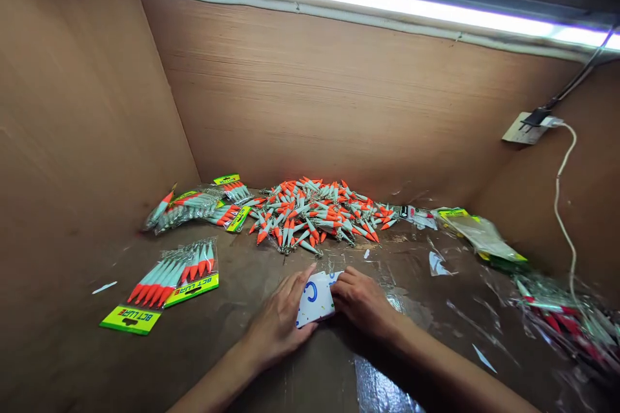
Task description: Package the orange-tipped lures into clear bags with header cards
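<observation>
My left hand (283, 306) is closed around a small stack of white printed cards (314, 303), thumb below and fingers behind. The top card shows a large blue letter like a C and small coloured specks. At the right side of the stack, my right hand (361, 297) pinches another white card (335, 276) with blue print, partly covered by the fingers. Just beyond both hands lies a heap of orange-and-white fishing lures (314, 216) with metal hooks.
Packs of lures (177, 271) labelled BCT LURE lie at left, with more bagged lures (194, 206) behind. At right are flat plastic bags (479, 235) and a blurred pile of red-and-white packaged lures (566, 316). A white cable (557, 193) hangs from a wall socket (523, 129).
</observation>
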`<state>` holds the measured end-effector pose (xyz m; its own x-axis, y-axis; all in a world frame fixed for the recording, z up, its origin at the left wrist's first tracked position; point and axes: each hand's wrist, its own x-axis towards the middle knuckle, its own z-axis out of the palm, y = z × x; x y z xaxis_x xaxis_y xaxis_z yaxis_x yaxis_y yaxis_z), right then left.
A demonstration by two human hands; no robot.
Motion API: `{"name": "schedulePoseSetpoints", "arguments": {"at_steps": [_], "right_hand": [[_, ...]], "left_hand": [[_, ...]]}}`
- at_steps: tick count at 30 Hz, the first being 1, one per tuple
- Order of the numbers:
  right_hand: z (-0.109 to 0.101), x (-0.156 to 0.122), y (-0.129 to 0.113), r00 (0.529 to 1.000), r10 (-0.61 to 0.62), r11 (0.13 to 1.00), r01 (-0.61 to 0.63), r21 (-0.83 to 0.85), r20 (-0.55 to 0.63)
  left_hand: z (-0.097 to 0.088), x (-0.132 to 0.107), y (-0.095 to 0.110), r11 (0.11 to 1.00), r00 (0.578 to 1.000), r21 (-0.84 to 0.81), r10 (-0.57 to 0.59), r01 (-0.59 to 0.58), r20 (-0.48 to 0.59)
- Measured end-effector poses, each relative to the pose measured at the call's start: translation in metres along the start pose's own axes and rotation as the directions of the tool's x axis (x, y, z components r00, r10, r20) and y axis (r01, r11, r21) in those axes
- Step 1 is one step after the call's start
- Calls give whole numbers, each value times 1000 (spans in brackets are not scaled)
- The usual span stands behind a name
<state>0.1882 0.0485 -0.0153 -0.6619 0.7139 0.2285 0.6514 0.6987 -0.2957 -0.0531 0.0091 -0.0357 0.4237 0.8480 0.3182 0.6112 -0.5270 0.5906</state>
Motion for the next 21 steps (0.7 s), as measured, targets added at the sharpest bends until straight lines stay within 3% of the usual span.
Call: {"name": "schedulePoseSetpoints", "arguments": {"at_steps": [4,9,12,14,18,21], "right_hand": [[1,5,-1,992,-110,992,106,63,54],[-28,16,12,963,-189,971,154,184,190],[-43,48,19,984,109,994,-112,11,142],[-41,77,19,951,308,940,-301,-162,21],[-17,123,9,912,407,878,-406,-254,-52],[3,138,2,894,439,854,-445,-269,-83]], "left_hand": [[-9,0,-3,1000,1000,10,9,-9,0],[-15,3,-4,1000,999,5,6,-7,36],[-15,4,-3,1000,999,-3,3,-3,51],[-16,3,-3,1000,998,5,-2,1,60],[-17,1,-3,1000,998,17,6,-7,57],[-17,-1,-3,1000,999,5,17,-17,49]]}}
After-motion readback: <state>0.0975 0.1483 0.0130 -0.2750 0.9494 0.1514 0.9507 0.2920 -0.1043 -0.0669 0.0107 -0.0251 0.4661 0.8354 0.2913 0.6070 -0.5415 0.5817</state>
